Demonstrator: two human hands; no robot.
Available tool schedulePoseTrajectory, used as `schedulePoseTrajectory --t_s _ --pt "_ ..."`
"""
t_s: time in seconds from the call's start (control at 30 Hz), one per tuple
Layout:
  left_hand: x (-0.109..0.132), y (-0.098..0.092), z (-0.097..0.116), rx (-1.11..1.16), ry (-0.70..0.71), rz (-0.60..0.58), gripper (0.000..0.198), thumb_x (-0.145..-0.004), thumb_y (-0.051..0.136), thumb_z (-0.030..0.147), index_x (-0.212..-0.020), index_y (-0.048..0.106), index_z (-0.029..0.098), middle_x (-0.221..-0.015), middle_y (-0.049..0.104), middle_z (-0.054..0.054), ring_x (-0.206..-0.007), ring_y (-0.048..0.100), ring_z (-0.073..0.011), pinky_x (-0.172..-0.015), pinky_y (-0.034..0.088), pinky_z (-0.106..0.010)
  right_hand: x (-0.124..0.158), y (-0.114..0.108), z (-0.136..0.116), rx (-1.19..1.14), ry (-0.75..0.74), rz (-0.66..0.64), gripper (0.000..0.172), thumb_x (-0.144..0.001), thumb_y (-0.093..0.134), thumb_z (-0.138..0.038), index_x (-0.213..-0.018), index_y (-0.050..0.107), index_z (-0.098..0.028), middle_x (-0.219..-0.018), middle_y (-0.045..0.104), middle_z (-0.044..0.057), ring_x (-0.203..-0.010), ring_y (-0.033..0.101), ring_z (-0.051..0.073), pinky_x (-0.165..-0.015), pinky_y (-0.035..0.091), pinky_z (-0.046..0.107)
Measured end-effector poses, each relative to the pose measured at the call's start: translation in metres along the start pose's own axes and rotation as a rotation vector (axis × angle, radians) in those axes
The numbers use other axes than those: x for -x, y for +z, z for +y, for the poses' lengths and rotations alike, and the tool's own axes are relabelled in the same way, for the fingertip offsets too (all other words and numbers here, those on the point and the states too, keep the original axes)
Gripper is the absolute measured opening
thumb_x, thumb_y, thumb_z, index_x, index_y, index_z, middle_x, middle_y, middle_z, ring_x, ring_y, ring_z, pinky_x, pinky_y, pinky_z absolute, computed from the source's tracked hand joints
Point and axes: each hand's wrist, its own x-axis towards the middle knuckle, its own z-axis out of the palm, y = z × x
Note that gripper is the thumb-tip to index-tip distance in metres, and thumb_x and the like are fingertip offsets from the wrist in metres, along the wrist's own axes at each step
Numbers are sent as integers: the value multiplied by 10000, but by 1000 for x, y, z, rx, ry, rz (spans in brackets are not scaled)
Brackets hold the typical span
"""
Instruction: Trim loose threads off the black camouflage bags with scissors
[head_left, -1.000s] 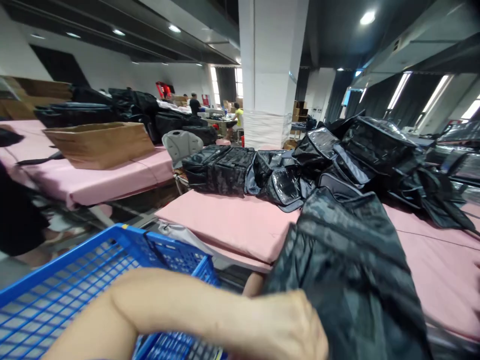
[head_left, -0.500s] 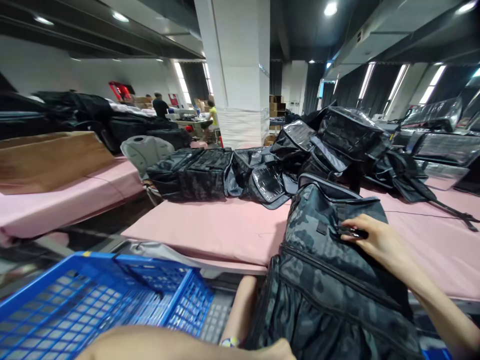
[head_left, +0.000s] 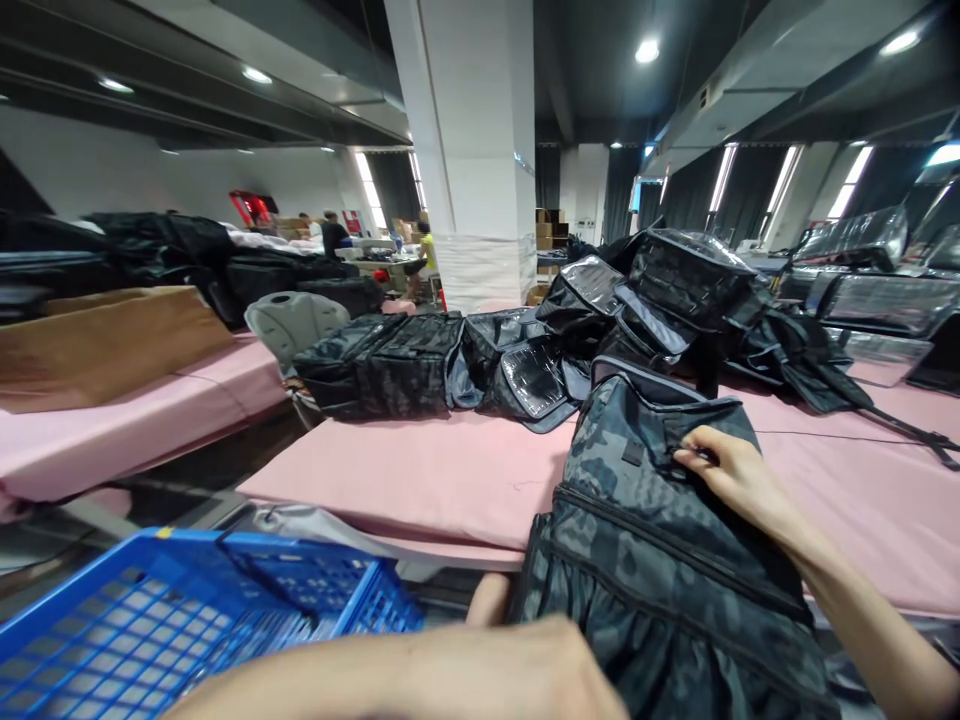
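Observation:
A dark camouflage backpack (head_left: pixel 645 520) leans against the edge of the pink-covered table (head_left: pixel 420 470), its top flap lying open. My right hand (head_left: pixel 720 465) is closed at the upper right of its front, fingertips pinched on something too small to make out near the dark strap patch. Low in the frame, my left hand (head_left: pixel 562 665) reaches across the bag's lower left side. Its fingers are blurred and hidden behind the back of the hand.
A blue plastic basket (head_left: pixel 285 575) stands at the lower left. Several camouflage bags (head_left: pixel 412 365) line the table's far side, with a pile of bags (head_left: pixel 690 285) to the right. A cardboard box (head_left: pixel 120 340) sits on the left table. People work far back.
My left hand has risen and moved right over the bag. My right hand has shifted slightly left, and the dark object seen in its fingers earlier no longer shows. The view has tilted up slightly.

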Motion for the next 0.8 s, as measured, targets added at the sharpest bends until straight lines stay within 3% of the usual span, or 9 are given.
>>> schedulePoseTrajectory --t_s 0.03,0.13,0.17,0.3,0.43,0.5,0.6,0.67,0.8 --pt "-10 -14 0 -20 -34 138 217 -893 496 317 -836 675 209 -751 664 -7 -709 613 -106 -662 451 -178 -1 -2 -4 -38 0 30 279 -797 472 -441 -676 569 -209 -654 609 12 -612 554 159 -559 392 253" --pt "-54 -56 -17 -190 -205 699 235 -910 460 259 -1043 639 186 -1018 668 -43 -945 595 -129 -882 442 -246 -2 -7 -15 -219 38 125 325 -765 535 -495 -643 568 -196 -616 586 7 -581 528 148 -525 391 247" --pt "-70 -68 -27 -270 -219 755 268 -873 528 277 -1111 612 188 -1105 641 -53 -1023 568 -152 -933 424 -283 -3 -9 -18 -278 51 138 328 -739 571 -502 -630 578 -192 -607 586 6 -573 525 149 -515 390 248" --pt "-122 -96 -59 -334 -263 534 244 -853 550 342 -1023 668 214 -1051 667 -23 -999 579 -169 -916 423 -286 -3 -9 -20 -351 58 129 356 -719 595 -532 -660 637 -183 -633 621 20 -596 556 162 -531 418 253" --pt "-138 -98 -67 -176 -273 441 204 -818 580 284 -948 695 177 -935 696 -8 -890 605 -140 -807 425 -201 2 -10 -9 -345 75 157 404 -747 564 -571 -745 658 -178 -693 658 48 -628 595 179 -547 445 264" --pt "-138 -96 -66 -95 -320 449 189 -801 587 264 -913 700 162 -878 699 1 -844 604 -130 -768 420 -188 9 -13 0 -267 69 220 447 -743 577 -590 -912 655 -184 -770 675 56 -678 618 194 -564 453 273" --pt "-136 -92 -67 -6 -383 526 220 -809 560 296 -872 701 140 -831 691 -3 -786 593 -127 -735 416 -199 25 -17 12 48 33 355 540 -723 604 -620 -1081 590 -216 -900 681 55 -719 636 207 -569 448 285" --pt "-136 -90 -69 47 -393 567 234 -806 547 293 -869 700 127 -840 690 -10 -773 588 -127 -735 416 -206 37 -16 16 237 -22 411 452 -793 544 -599 -1039 587 -222 -900 680 44 -685 635 192 -548 430 277" --pt "-139 -88 -73 106 -394 574 236 -787 551 299 -854 698 127 -852 691 -13 -771 586 -129 -739 417 -209 53 -9 8 405 -233 502 268 -907 471 -434 -955 600 -205 -821 673 29 -661 627 149 -568 409 253"
